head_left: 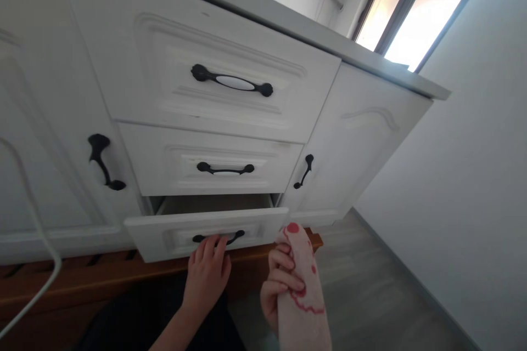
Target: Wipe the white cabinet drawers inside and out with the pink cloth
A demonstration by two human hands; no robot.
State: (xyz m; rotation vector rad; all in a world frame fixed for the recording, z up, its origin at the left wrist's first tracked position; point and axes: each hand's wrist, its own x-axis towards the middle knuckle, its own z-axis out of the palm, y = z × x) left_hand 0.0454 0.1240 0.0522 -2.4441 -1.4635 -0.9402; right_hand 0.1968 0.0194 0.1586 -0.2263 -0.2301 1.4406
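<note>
My left hand (pixel 208 271) reaches up to the bottom drawer (pixel 173 230) of a white cabinet, with its fingers hooked on the black drawer handle (pixel 236 237). That drawer stands pulled out a short way, and a dark gap shows above its front. My right hand (pixel 276 288) is closed around a pale pink sock with red trim and a red dot (pixel 302 290), held upright just right of the drawer front.
Two closed drawers (pixel 214 162) sit above the open one, with cabinet doors at left (pixel 49 137) and right (pixel 354 142). A white cable (pixel 39 230) hangs at the left. A wooden base (pixel 102 271) runs under the cabinet. Grey floor and a white wall lie to the right.
</note>
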